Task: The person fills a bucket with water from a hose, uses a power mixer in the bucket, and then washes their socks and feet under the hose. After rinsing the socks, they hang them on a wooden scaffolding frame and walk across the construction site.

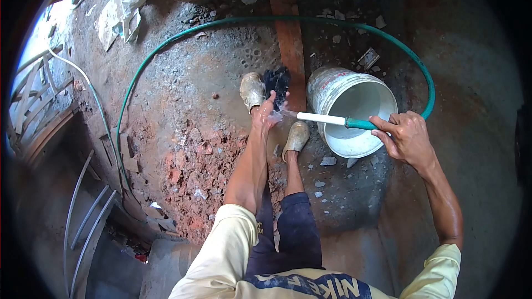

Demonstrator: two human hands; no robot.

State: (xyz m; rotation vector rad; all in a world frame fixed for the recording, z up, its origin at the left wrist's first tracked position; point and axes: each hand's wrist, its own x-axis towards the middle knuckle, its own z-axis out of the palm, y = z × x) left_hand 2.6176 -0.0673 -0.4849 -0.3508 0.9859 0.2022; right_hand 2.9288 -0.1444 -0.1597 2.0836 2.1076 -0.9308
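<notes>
My right hand (405,135) is wrapped round the green hose (360,124) close to its white pipe end (321,118). Water sprays from that tip onto my left hand (266,113), whose fingers point away from me beside a wet black cloth-like thing (277,86). Whether my left fingers grip the black thing is hard to make out. Behind the pipe, a white bucket (363,91) leans on its side with its mouth towards me.
The hose loops over the muddy floor past a wooden plank (290,50). Broken rubble (194,188) lies left of my legs. My muddy shoes (297,137) stand near the bucket. Metal bars (88,221) and a wooden frame (41,99) are at the left.
</notes>
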